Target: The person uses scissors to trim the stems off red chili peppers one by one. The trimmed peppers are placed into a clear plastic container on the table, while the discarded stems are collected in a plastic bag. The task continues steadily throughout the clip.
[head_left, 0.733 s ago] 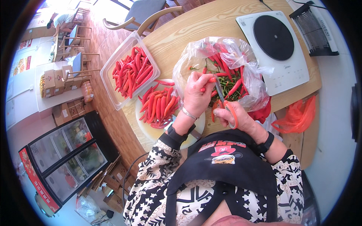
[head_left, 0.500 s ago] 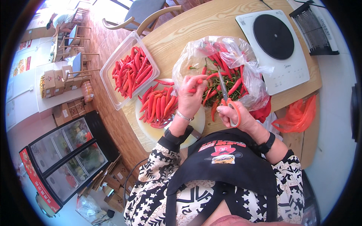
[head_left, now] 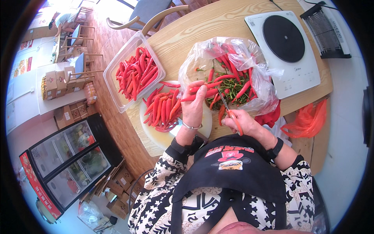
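My left hand (head_left: 193,111) is closed around a few red chili peppers (head_left: 208,93), their tips pointing toward the scissors. In my right hand (head_left: 246,124) is a pair of scissors (head_left: 235,121) with orange handles, its metal blades beside the held peppers. Below both hands lies an open clear plastic bag (head_left: 191,64) with red chilies and many cut green stems (head_left: 235,86). Left of my left hand, a heap of red chilies (head_left: 161,111) rests on a round pale cutting board (head_left: 156,137). A knife blade partly shows near my left wrist.
A clear plastic box (head_left: 113,84) of red chilies stands at the far left of the wooden table (head_left: 175,33). An induction cooker (head_left: 307,76) is on the right. A red plastic bag (head_left: 307,121) lies right of my right arm. A chair (head_left: 150,15) stands beyond the table.
My left hand has turned, and the chilies in it now show more fully across the bag. The scissors have swung lower and leftward, with the blades next to the peppers.
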`<state>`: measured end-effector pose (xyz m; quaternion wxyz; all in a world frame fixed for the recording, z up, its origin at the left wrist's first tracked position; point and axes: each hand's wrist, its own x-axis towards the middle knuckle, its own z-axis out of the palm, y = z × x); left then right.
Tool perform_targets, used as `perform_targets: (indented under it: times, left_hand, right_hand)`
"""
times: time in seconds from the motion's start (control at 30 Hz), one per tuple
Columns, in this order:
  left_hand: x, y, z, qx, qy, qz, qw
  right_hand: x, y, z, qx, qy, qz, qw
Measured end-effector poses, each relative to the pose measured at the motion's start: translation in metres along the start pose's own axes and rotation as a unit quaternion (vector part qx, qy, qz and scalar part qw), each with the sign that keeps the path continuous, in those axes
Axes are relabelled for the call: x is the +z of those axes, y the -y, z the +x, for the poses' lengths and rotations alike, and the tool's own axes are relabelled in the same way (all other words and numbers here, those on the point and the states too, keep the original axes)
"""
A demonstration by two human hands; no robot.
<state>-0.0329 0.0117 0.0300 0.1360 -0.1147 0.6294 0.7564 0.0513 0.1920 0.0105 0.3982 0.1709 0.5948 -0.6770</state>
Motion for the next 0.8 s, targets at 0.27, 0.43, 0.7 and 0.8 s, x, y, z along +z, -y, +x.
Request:
perform_targets:
  times: [0.27,0.43,0.7,0.8]
  left_hand:
    - [-0.004,0.016,-0.001,-0.053,-0.027,-0.158,0.986]
    - [0.003,0.01,0.0,-0.097,-0.042,-0.262,0.959]
    - [-0.064,-0.026,0.022,0.012,-0.149,-0.195,0.969]
    - [-0.111,-0.064,0.041,0.157,-0.211,-0.085,0.961]
  right_hand:
    - [0.001,0.016,-0.012,-0.028,0.053,0.04,0.997]
    - [0.007,0.024,-0.014,-0.097,0.159,0.209,0.96]
    - [-0.016,0.046,-0.018,-0.116,0.034,0.271,0.955]
    - [-0.014,0.044,-0.019,-0.071,0.018,0.241,0.968]
